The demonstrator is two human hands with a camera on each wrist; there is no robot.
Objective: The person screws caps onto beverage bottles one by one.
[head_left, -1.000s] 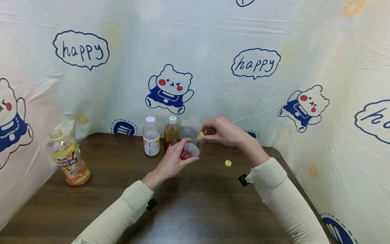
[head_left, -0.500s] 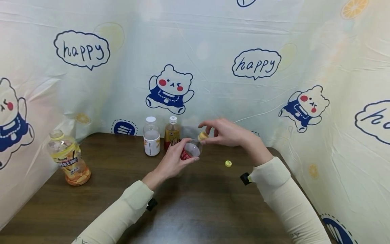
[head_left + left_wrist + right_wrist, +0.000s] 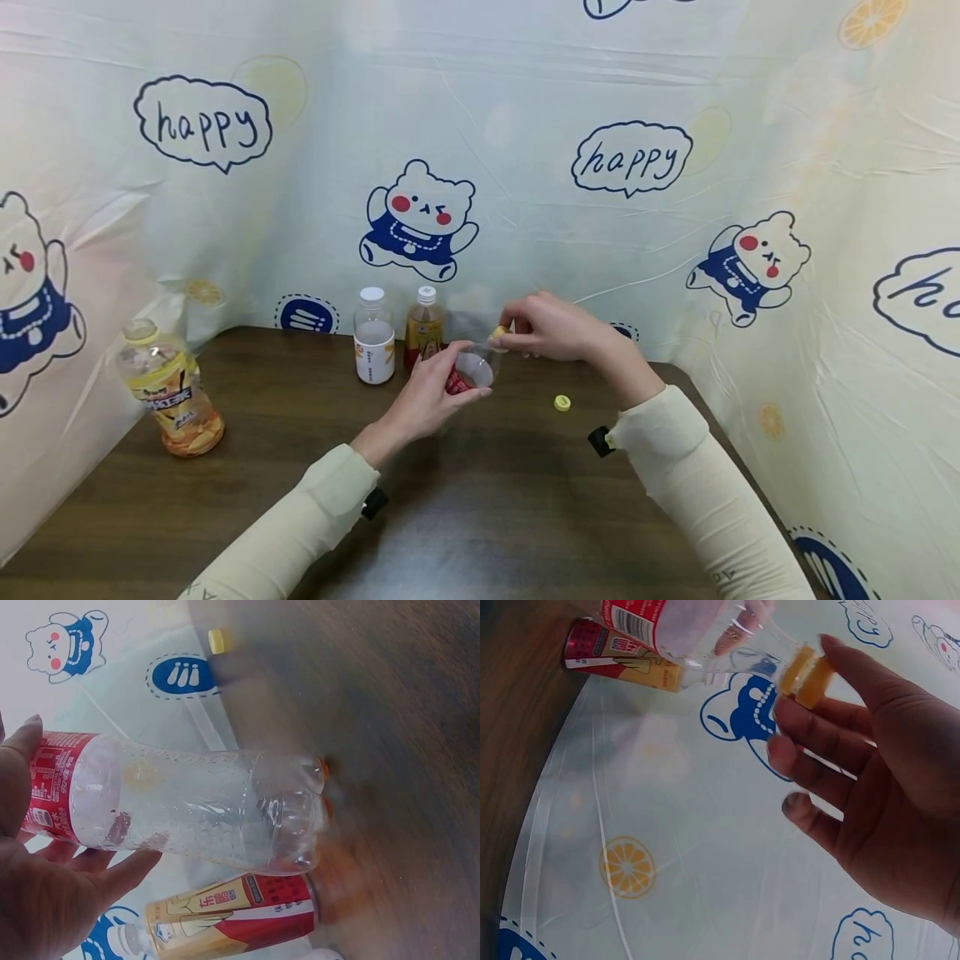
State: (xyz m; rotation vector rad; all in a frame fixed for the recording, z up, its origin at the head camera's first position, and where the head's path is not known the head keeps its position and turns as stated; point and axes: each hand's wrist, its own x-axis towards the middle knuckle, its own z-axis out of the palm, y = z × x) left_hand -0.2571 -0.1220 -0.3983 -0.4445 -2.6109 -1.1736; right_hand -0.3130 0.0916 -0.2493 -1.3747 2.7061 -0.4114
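Note:
My left hand (image 3: 427, 387) grips a clear plastic bottle (image 3: 202, 802) round its red label (image 3: 56, 780), holding it tilted toward the right. The bottle looks empty apart from droplets on its inner wall. At its mouth is a yellow screw cap (image 3: 814, 684), with a matching yellow ring (image 3: 795, 669) just below on the neck. Thumb and index finger of my right hand (image 3: 558, 327) pinch this cap, while the other fingers are bent beside it. In the head view my right fingers mostly cover the cap.
A white-capped bottle (image 3: 373, 350) and an amber drink bottle (image 3: 424, 327) stand behind my left hand. Farther left is a large yellow-labelled bottle (image 3: 171, 400), capless at its yellow neck. One loose yellow cap (image 3: 562, 402) lies on the dark table (image 3: 480, 517). A printed curtain (image 3: 510, 167) surrounds the table.
My right hand's fingers spread off the cap half a second ago and have closed on it again, the wrist turning slightly. My left hand and the bottle have stayed nearly still.

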